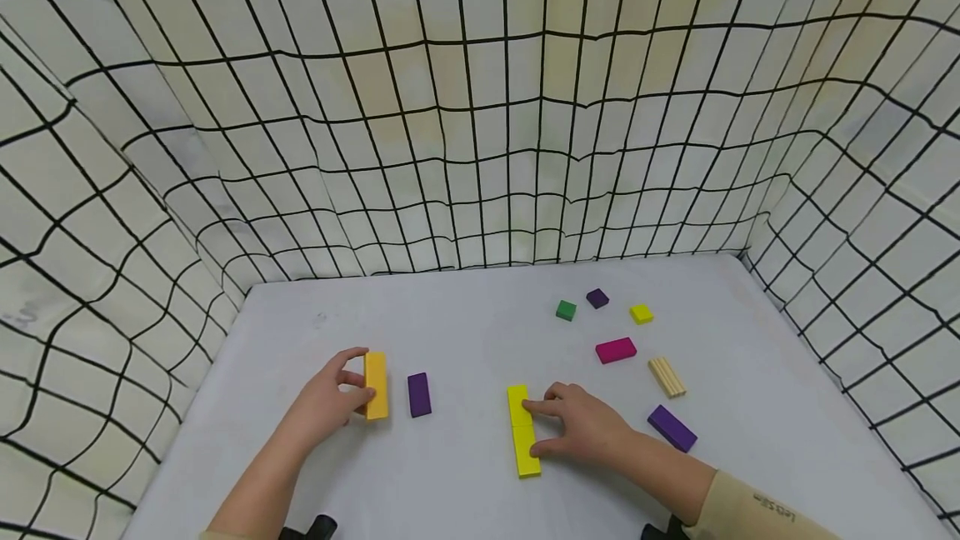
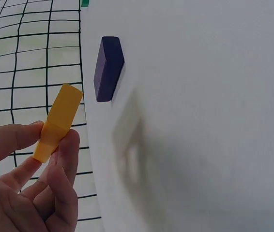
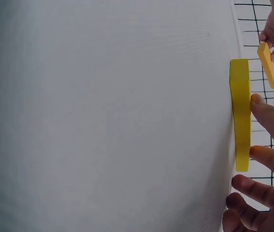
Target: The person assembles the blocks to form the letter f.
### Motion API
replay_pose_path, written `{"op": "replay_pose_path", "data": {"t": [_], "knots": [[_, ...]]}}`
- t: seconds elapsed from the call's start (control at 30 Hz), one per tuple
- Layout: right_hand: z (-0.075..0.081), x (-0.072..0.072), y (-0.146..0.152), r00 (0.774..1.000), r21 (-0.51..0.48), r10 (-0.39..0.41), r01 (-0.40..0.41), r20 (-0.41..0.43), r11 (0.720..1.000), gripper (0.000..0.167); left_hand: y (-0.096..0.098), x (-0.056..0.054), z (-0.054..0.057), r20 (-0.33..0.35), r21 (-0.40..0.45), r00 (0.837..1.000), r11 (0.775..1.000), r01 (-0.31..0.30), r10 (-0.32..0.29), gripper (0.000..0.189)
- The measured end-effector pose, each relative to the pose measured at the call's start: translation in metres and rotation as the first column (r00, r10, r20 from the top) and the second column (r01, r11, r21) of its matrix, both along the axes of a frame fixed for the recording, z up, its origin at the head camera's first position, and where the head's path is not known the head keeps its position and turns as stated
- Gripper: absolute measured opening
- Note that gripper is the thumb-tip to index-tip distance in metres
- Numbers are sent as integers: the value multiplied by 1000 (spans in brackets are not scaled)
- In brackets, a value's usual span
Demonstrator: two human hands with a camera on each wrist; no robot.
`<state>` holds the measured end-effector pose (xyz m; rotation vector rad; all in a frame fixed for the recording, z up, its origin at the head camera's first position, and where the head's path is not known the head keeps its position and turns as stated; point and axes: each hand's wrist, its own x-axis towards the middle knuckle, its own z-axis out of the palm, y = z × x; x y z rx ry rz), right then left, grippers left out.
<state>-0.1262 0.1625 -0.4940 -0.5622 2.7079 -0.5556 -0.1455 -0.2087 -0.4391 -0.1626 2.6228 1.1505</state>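
My left hand (image 1: 330, 397) pinches an orange-yellow rectangular block (image 1: 377, 386) between thumb and fingers. Raised off the white surface, that block (image 2: 59, 118) throws a shadow apart from it in the left wrist view. Just right of it lies a dark purple block (image 1: 419, 395). Two bright yellow blocks (image 1: 527, 450) lie end to end in a line, with a thin seam between them. The thumb and index finger of my right hand (image 1: 588, 427) press on these blocks, fairly straight and spread apart. Its other fingers (image 3: 253, 188) hang loosely beside them in the right wrist view.
Toward the back right lie small green (image 1: 566, 310), dark purple (image 1: 597, 298) and yellow (image 1: 641, 313) blocks. Nearer are a magenta block (image 1: 616, 350), wooden sticks (image 1: 667, 377) side by side and a purple block (image 1: 672, 428). Black netting (image 1: 480, 152) borders the white table (image 1: 465, 307).
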Motion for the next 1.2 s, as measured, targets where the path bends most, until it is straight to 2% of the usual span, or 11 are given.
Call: {"op": "replay_pose_path", "data": {"t": [0.3, 0.67, 0.93, 1.2], "knots": [[0, -1, 0, 1000, -7, 3, -3, 5, 1000, 67, 24, -10, -2, -54, 55, 998, 998, -16, 19, 67], [1, -2, -2, 1000, 2, 2, -2, 3, 1000, 67, 73, -33, -11, -74, 159, 997, 987, -26, 38, 65], [0, -3, -2, 1000, 5, 1, -1, 11, 1000, 67, 106, -55, -23, -81, 207, 997, 978, 13, 4, 65], [2, -3, -2, 1000, -1, -5, 5, 20, 1000, 67, 134, -70, -29, -60, 212, 998, 977, 34, -21, 65]]}}
